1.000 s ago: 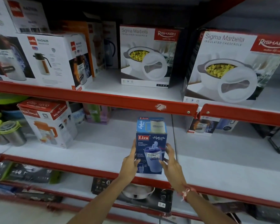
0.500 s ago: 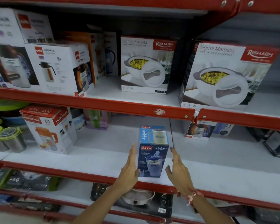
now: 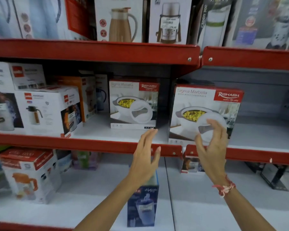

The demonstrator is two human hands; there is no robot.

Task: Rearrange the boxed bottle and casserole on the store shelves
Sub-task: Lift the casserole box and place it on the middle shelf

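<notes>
The blue boxed bottle stands upright on the lower shelf, partly hidden behind my left forearm. On the middle shelf sit two white and red casserole boxes: a larger one at the front right and a smaller one set further back. My left hand is raised in front of the red shelf edge, fingers apart, holding nothing. My right hand is spread open in front of the larger casserole box's lower face; I cannot tell if it touches the box.
White flask boxes fill the middle shelf's left side. A jug box stands on the lower shelf at left. Boxed flasks line the top shelf. Red shelf edges jut forward. A dark frame sits low right.
Both hands let go of the boxed bottle, which stays on the lower shelf, and rose to the middle shelf. My view tilted upward, showing the top shelf.
</notes>
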